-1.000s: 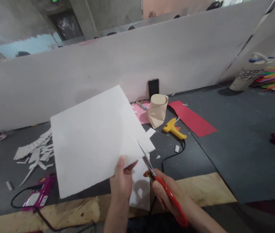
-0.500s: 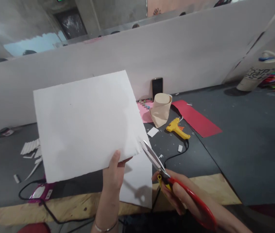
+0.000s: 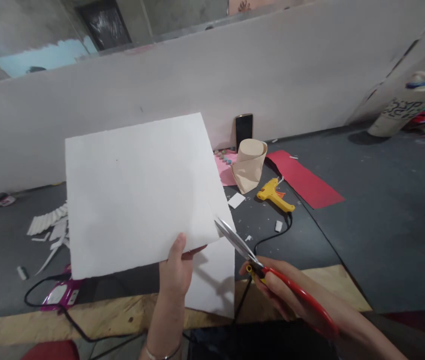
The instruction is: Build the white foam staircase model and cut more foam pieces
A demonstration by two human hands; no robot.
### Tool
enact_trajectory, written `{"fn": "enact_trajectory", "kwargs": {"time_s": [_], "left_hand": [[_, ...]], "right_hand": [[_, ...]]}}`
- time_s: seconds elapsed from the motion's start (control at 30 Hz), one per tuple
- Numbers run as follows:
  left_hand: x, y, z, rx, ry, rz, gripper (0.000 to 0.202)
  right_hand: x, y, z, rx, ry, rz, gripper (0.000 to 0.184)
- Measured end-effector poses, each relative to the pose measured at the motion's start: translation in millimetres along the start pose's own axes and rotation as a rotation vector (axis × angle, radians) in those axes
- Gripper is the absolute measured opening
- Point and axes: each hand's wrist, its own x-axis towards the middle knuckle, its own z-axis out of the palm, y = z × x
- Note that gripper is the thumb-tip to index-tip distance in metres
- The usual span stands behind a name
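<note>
A large white board (image 3: 140, 190), thin like foam board or card, is raised above the table. My left hand (image 3: 177, 260) grips its lower edge, thumb on the front face. In my right hand (image 3: 283, 287) are red-handled scissors (image 3: 238, 242), their blades at the board's lower right edge and closer together than wide apart. A small yellow ring-shaped part shows by the fingers of that hand. Below the held board, a second white sheet (image 3: 212, 285) lies at the table's front edge.
A yellow glue gun (image 3: 276, 194) with a black cord lies right of the boards. Behind it stand a beige roll (image 3: 250, 165) and a phone (image 3: 244, 131). A red strip (image 3: 306, 180) lies further right; white scraps (image 3: 52, 227) and a purple device (image 3: 62, 294) are left.
The scissor blades have come closer together at the board's edge. The board has shifted slightly to the right in view, and the camera view has tilted down a little.
</note>
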Motion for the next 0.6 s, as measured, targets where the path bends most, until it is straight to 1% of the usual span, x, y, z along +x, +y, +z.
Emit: {"fn": "enact_trajectory", "kwargs": {"time_s": [0.07,0.2,0.4,0.47,0.6], "left_hand": [[-2.0,-1.8,0.3,0.002,0.007,-0.005,0.061],[-8.4,-2.8,4.8,0.0,0.023,-0.042,0.057],[-29.5,-8.8,23.2,-0.032,0.081,-0.113,0.062],[-37.0,-11.8,28.4,-0.047,0.087,-0.125,0.063],[-44.2,-12.8,31.6,-0.054,0.056,-0.113,0.06]], "right_hand": [[2.1,0.6,-2.2,-0.025,-0.03,0.011,0.041],[4.4,-1.7,-5.6,-0.076,-0.02,0.028,0.04],[9.4,-3.3,-0.1,0.021,0.017,0.015,0.046],[13.9,-3.6,3.4,0.046,0.067,-0.012,0.042],[23.8,-5.5,9.4,0.055,0.136,-0.133,0.037]]}}
